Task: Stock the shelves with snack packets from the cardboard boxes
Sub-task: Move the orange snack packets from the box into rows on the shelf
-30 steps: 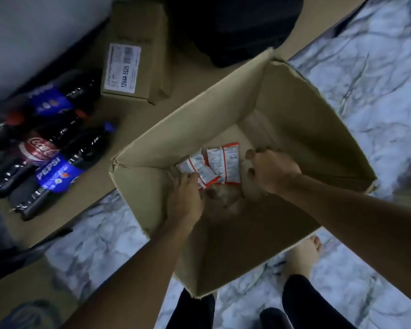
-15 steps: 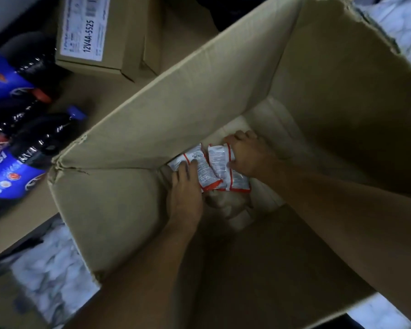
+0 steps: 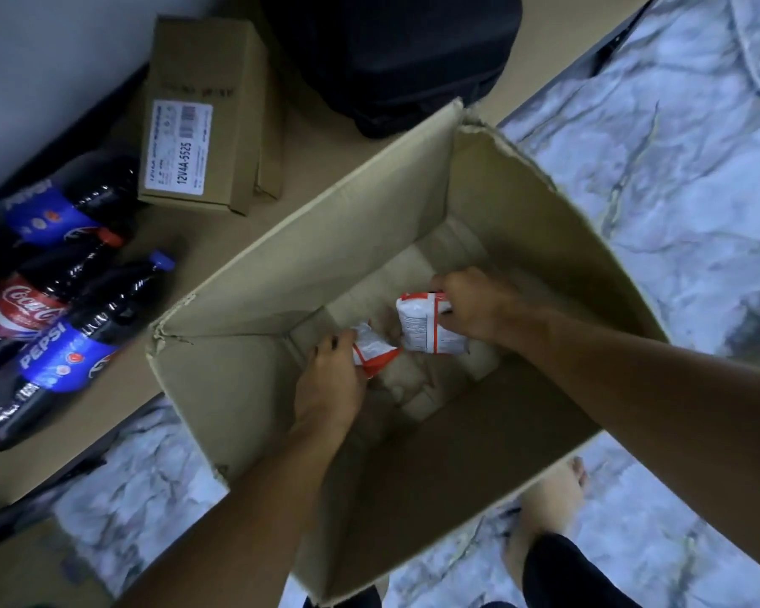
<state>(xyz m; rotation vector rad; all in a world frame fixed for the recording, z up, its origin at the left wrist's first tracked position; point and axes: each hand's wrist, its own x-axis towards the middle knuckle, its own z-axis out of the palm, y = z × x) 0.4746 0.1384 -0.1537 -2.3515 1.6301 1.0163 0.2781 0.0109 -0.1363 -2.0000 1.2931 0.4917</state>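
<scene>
A large open cardboard box (image 3: 246, 405) is filling the middle of the frame, its flaps standing up and its inside mostly bare. Both arms are reaching down into it. The left hand (image 3: 330, 383) is gripping a white and red snack packet (image 3: 371, 351) near the centre of the box floor, fingers curled round the packet's lower end. The right hand (image 3: 472, 307) is clutching a second white snack packet with red edging (image 3: 426, 329), slightly higher and to the right. The two hands are apart, and the two packets are lying just beside each other; whether they are touching cannot be told. Pale shapes are showing on the box floor beneath the packets, too dim to identify.

In the upper left, a small closed cardboard carton with a white printed label (image 3: 211, 120) is lying on a brown cardboard sheet (image 3: 220, 239). At the left edge, Pepsi bottles (image 3: 75, 348) and a Coca-Cola bottle (image 3: 31, 305) are lying side by side on that sheet. A black bag (image 3: 396, 54) is sitting at the top centre. White marbled flooring (image 3: 676, 168) is showing on the right, and a bare foot (image 3: 549, 506) is standing on it at the lower right.
</scene>
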